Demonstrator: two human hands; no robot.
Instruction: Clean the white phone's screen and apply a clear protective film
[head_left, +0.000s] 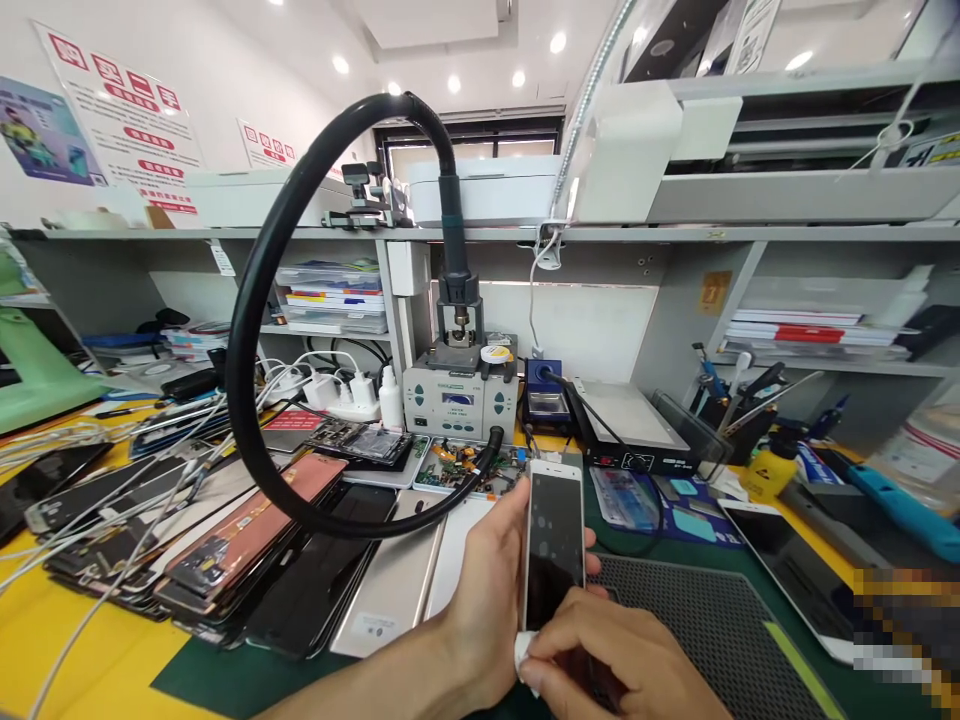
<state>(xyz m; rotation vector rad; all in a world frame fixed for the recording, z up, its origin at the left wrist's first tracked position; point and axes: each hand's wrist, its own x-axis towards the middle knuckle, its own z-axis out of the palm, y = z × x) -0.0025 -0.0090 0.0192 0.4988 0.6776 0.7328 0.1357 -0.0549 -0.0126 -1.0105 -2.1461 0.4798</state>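
Observation:
A white-framed smartphone [555,530] with a dark, smudged screen stands tilted upright in my left hand [486,575], whose fingertips show along its far right edge. My right hand [615,645] is at the phone's lower end, thumb and fingers pinched on a small white piece [524,648]. That piece looks like a plug and sits against the phone's bottom left corner. Whether it is inserted cannot be seen, because my fingers cover the bottom edge. Below the hands lies a dark perforated mat [697,610].
Stacked phones and screens [255,540] fill the left side. A thick black hose [244,330] loops up from a hot-air station [457,400]. Loose white cables [112,510] cross the left. At right lie a white tablet [799,570] and a tool holder [750,410].

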